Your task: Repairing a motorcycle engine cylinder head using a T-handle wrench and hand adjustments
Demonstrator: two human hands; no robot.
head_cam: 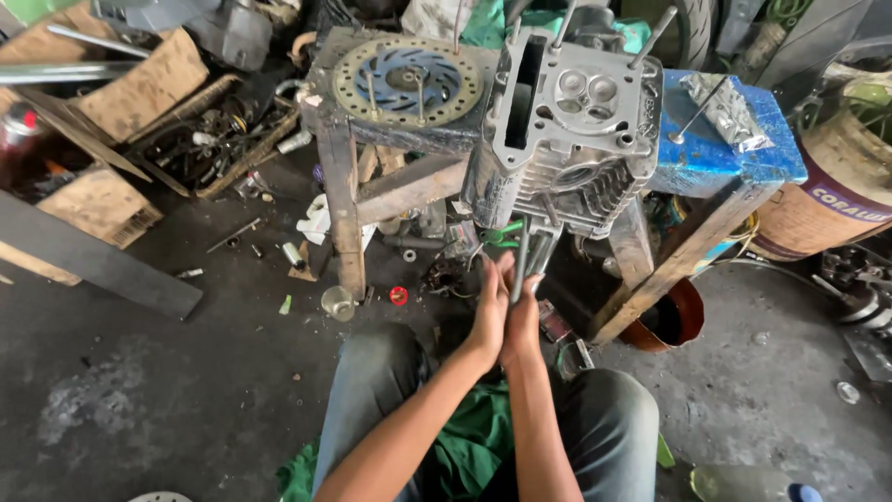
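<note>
A grey finned engine cylinder head [567,130] rests tilted between two wooden stools, its valve face toward me. A thin metal rod [522,256] hangs down from its underside. My left hand [490,311] and my right hand [523,316] are pressed flat together with the lower end of that rod between the palms, just above my knees.
A brake disc [407,79] lies on the left dark wooden stool [344,186]. The right stool has a blue top [715,149] with crumpled foil on it. Crates of parts stand at the back left; small bolts and a cup litter the concrete floor. A barrel stands at far right.
</note>
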